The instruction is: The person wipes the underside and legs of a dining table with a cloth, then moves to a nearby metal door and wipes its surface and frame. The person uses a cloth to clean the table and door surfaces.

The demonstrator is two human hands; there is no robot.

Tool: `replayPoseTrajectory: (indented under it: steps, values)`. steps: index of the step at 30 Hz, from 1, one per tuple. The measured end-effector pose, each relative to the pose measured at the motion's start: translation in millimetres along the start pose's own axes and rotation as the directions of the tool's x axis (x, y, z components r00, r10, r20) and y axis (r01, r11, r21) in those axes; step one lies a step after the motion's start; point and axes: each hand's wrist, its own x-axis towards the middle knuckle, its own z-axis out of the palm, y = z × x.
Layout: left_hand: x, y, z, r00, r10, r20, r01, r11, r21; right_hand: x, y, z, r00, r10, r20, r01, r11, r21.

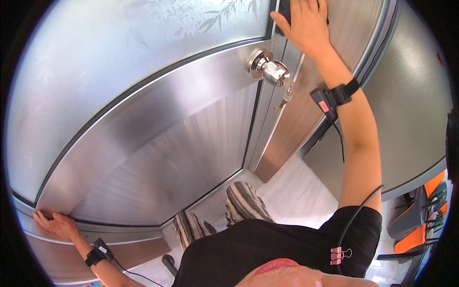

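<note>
At the top right, my right hand lies flat against the door frame, its thumb spread. A dark thing, possibly a cloth, shows beside and partly under the palm; whether I grip it is hidden. My left hand rests against the frame's left side at the lower left, thumb apart from the fingers and nothing visible in it. Between my hands stands a metal door with a frosted glass panel bearing a leaf pattern. Its round knob has keys hanging from the lock.
Wood-look trim borders the frame on the right, beside a large greyish panel. Orange and grey chairs stand behind at the right. Black devices are strapped to my right wrist and left wrist, with cables trailing along my arms.
</note>
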Motion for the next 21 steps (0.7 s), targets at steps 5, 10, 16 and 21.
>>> replayPoseTrajectory:
  steps: [5, 10, 16, 21]
  values:
    - [-2, -3, 2, 1.0, -0.01, 0.0, 0.01, 1.0, -0.018, -47, -28, 11, 0.997, -0.014, -0.075, 0.001, 0.985, -0.171]
    - [-1, -1, 1, 0.999, -0.028, 0.019, 0.029, 1.0, -0.005, -87, -36, 40, 1.0, -0.009, 0.01, 0.009, 0.999, -0.035]
    - [-1, 6, -2, 0.996, -0.076, 0.039, 0.076, 0.997, 0.015, -133, -66, 30, 0.972, 0.01, 0.233, -0.003, 1.0, -0.03]
    - [3, 9, 0, 0.996, -0.068, 0.05, 0.067, 0.998, 0.019, -178, -81, 51, 0.961, 0.046, 0.272, -0.089, 0.985, 0.15]
